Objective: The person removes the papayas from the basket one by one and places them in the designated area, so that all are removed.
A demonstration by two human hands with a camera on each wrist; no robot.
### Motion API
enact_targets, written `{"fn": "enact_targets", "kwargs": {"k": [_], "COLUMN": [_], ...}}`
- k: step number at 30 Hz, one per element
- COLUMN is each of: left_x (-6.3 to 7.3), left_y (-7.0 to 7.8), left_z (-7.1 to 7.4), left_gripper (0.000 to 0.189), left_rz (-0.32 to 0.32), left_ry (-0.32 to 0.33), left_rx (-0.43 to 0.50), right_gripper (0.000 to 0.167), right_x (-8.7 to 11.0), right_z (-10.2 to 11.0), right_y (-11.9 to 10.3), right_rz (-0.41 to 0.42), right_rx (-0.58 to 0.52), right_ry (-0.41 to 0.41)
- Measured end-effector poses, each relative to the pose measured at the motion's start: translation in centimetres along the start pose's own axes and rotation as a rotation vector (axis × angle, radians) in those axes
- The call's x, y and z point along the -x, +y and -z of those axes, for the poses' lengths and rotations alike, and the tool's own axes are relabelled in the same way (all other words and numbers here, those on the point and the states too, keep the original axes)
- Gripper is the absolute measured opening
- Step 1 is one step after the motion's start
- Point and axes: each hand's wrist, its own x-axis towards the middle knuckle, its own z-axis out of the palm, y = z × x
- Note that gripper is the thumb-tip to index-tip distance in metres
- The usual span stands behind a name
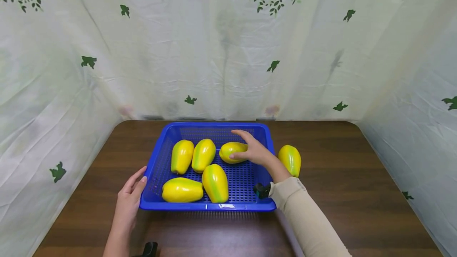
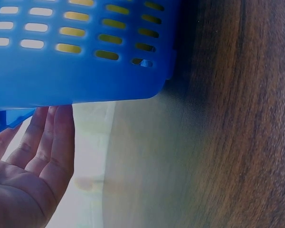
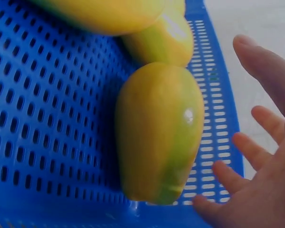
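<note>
A blue plastic basket (image 1: 240,206) stands on the table with several yellow-green papayas in it. My left hand (image 1: 129,199) is at the basket's left side, its fairly straight fingers (image 2: 61,137) touching the rim from outside. Over the back right part of the basket is my right hand (image 1: 253,150), fingers spread and thumb apart. Just beside it a papaya (image 1: 228,152) lies on its side on the basket floor; in the right wrist view the fingers (image 3: 230,176) are clear of that papaya (image 3: 156,133). Another papaya (image 1: 290,160) is on the table, right of the basket, partly hidden by the right forearm.
In the basket, two papayas lean side by side at the back left, one papaya (image 1: 183,190) lies at the front left, and another papaya (image 1: 216,183) is near the front middle. The brown wooden table (image 1: 357,193) ends at a pale leaf-patterned cloth (image 1: 228,70).
</note>
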Motion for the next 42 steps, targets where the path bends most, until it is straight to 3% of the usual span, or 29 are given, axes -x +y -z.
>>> {"fn": "enact_targets", "kwargs": {"k": [16, 26, 35, 42], "left_x": [0.12, 0.21, 0.06, 0.09], "left_y": [-0.05, 0.01, 0.10, 0.10], "left_z": [-0.13, -0.09, -0.09, -0.10], "left_gripper": [0.053, 0.053, 0.053, 0.053], "left_rz": [-0.006, 0.001, 0.012, 0.010], "left_ry": [-0.003, 0.010, 0.016, 0.017], "left_rx": [0.040, 0.056, 0.060, 0.059], "right_gripper": [0.073, 0.064, 0.066, 0.065], "right_x": [0.15, -0.04, -0.18, -0.12], "right_z": [-0.69, -0.94, -0.82, -0.74], "right_y": [-0.01, 0.10, -0.30, -0.41], "right_rz": [-0.133, -0.114, -0.095, -0.090], "right_rx": [0.165, 0.242, 0.353, 0.376], "right_ry": [-0.180, -0.207, -0.234, -0.230]}}
